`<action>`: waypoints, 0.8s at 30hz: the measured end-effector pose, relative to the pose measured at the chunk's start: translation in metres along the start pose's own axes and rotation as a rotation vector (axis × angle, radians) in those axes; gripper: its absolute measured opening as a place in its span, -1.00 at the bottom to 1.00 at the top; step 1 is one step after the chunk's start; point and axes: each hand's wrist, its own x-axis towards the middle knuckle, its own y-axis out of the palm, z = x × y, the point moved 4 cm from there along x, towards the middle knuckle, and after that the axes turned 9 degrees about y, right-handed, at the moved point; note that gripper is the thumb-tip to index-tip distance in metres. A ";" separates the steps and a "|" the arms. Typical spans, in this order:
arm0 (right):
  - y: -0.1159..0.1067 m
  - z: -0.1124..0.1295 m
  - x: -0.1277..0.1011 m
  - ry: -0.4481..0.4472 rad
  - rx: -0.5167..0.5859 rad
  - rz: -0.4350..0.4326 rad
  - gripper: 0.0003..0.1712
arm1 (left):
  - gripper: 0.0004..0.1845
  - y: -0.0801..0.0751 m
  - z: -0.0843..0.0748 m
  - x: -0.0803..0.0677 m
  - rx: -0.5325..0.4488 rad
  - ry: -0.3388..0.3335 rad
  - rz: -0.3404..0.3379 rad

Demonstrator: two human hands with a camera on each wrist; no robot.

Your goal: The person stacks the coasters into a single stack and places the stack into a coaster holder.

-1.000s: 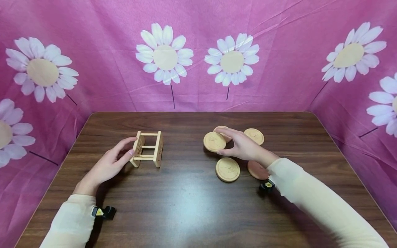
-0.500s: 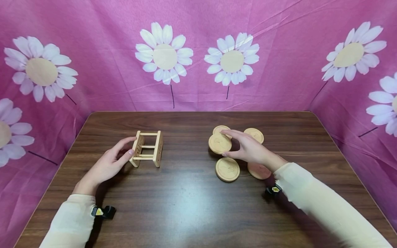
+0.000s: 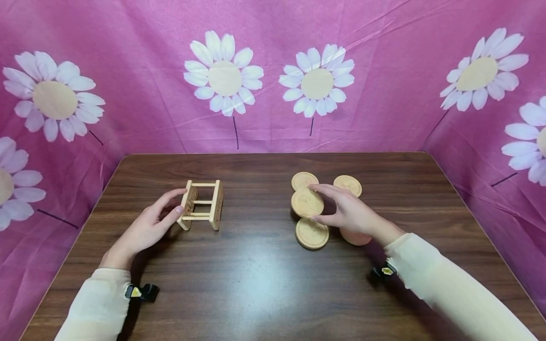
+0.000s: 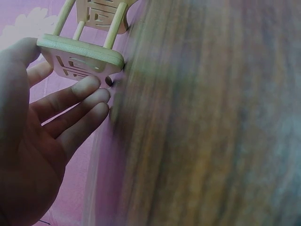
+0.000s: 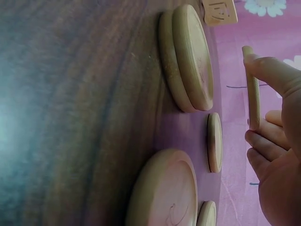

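Observation:
My left hand (image 3: 147,229) holds the left side panel of a small wooden coaster holder (image 3: 216,206), which stands on the table and has rods joining two cut-out panels. In the left wrist view, fingertips touch the panel's outer face. My right hand (image 3: 351,213) pinches a round wooden coaster (image 3: 307,202) by its edge, thumb on one side and fingers on the other. The right wrist view shows this held coaster (image 5: 253,94) raised off the table. Beneath and nearer me lie two stacked coasters (image 3: 312,234), seen as a pair (image 5: 190,61) from the right wrist.
Other coasters lie around the right hand: one at back left (image 3: 304,180), one at back right (image 3: 347,184), and a redder-looking one (image 3: 357,238) partly hidden under the hand. The dark wooden table (image 3: 251,293) meets a pink flowered cloth (image 3: 273,128) behind and at the sides.
My right hand has shifted to the right and a little toward me with the coaster, uncovering the back left one. The left hand and coaster holder have stayed in place.

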 end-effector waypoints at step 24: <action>0.011 0.001 -0.030 0.018 -0.013 -0.002 -0.06 | -0.47 0.000 0.000 0.000 0.002 -0.013 0.001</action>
